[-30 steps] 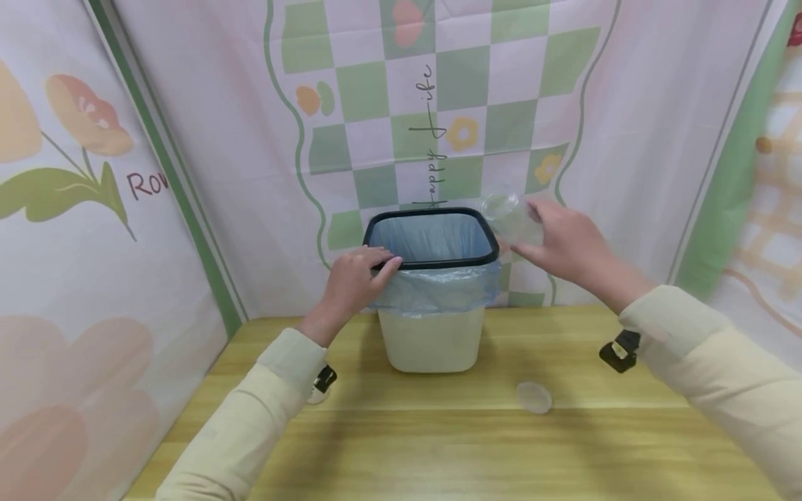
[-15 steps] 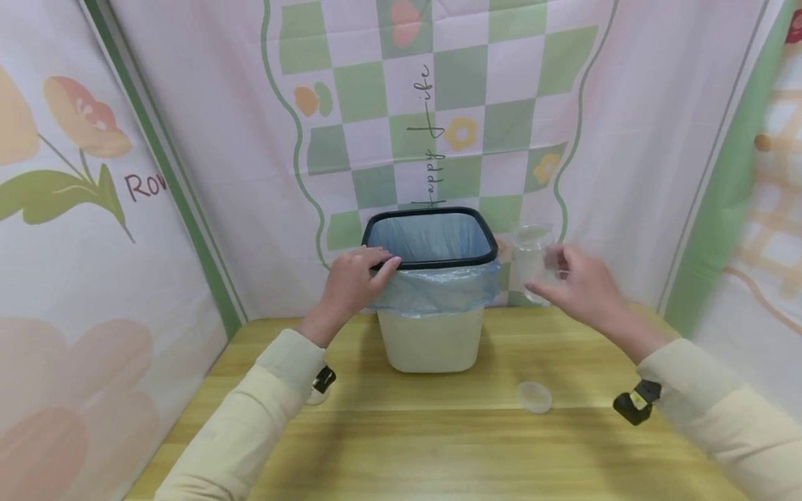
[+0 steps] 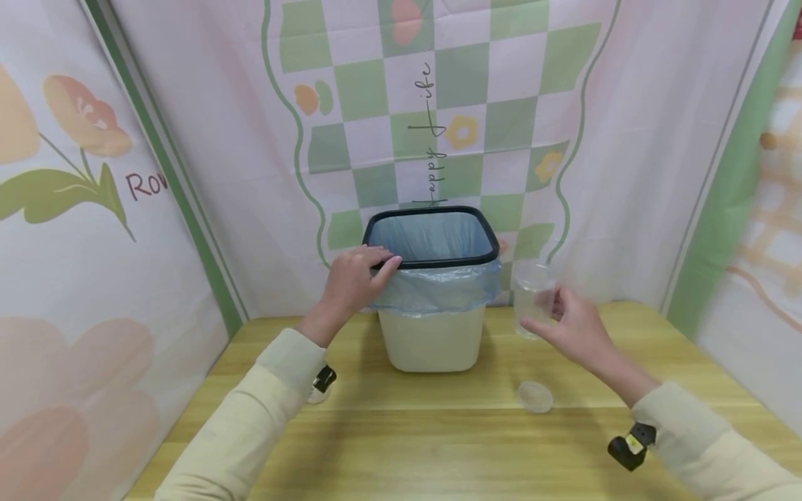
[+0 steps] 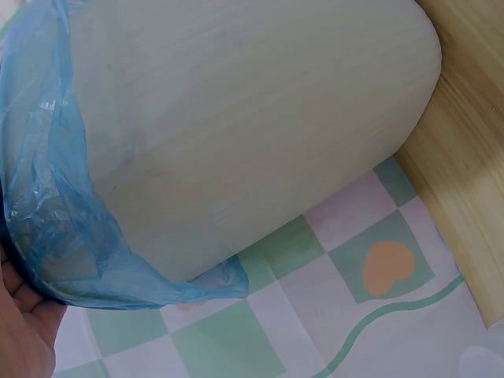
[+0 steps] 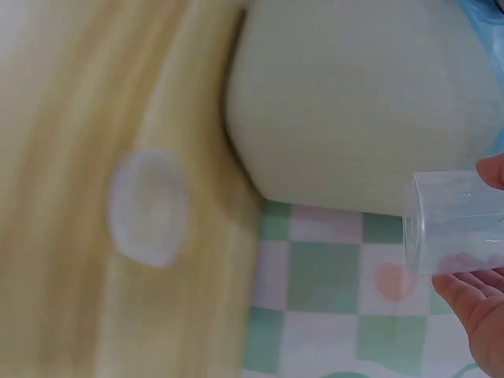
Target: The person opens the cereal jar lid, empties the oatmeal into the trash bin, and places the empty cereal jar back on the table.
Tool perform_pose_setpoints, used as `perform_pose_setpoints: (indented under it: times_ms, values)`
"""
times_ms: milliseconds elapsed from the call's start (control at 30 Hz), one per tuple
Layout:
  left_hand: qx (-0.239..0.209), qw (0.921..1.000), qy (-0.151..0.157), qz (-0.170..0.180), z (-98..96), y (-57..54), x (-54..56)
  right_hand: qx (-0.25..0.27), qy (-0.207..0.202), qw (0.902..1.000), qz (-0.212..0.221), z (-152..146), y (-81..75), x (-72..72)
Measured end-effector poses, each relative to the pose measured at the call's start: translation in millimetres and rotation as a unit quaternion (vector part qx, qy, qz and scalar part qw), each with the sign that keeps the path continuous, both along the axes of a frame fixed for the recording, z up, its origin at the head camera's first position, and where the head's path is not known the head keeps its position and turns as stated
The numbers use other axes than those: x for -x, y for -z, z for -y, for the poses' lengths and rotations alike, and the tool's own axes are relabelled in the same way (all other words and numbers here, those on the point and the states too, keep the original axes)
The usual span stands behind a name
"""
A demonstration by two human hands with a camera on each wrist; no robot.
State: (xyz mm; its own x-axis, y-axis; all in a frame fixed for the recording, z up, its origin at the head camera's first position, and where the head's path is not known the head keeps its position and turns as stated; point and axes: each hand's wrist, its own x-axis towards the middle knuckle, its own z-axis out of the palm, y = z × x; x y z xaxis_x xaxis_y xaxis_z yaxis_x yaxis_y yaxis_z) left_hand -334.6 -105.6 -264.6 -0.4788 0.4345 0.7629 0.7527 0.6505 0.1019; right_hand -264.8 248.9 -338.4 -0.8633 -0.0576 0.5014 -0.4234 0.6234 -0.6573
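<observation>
A cream trash bin [image 3: 432, 344] stands on the wooden table, lined with a blue plastic bag [image 3: 438, 289] under a black rim ring [image 3: 451, 264]. My left hand [image 3: 354, 278] grips the rim at its front left corner, fingers over the top and thumb in front. To the right of the bin, my right hand [image 3: 576, 327] holds a clear plastic cup [image 3: 532, 303] upright, thumb and fingers around its side. In the right wrist view the cup [image 5: 453, 224] shows nothing inside. Below it on the table lies a round translucent lid [image 3: 535, 396].
Part of a pale round object [image 3: 318, 395] shows beside the left wrist, mostly hidden by the sleeve. A patterned curtain [image 3: 407, 104] hangs right behind the bin. The wooden table [image 3: 426, 445] stretches in front of it.
My right hand has brought the cup down from beside the bin's rim to close above the table, turning it from tilted to upright. The left hand has stayed on the rim.
</observation>
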Motion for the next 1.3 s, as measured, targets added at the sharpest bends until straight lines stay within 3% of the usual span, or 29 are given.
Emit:
perform_pose_setpoints:
  times_ms: [200,733,1300]
  values:
    - [-0.002,1.0000,0.003,-0.005,0.8,0.6,0.5,0.008,-0.019,0.9986,0.048,8.2,29.0,-3.5]
    - [0.002,1.0000,0.001,-0.002,0.1,-0.4,0.1,0.016,-0.039,0.9951,0.090,34.1,81.7,-6.2]
    - [0.007,1.0000,-0.004,0.006,0.7,0.2,0.7,0.031,-0.048,0.9893,0.134,43.9,102.6,-8.8]
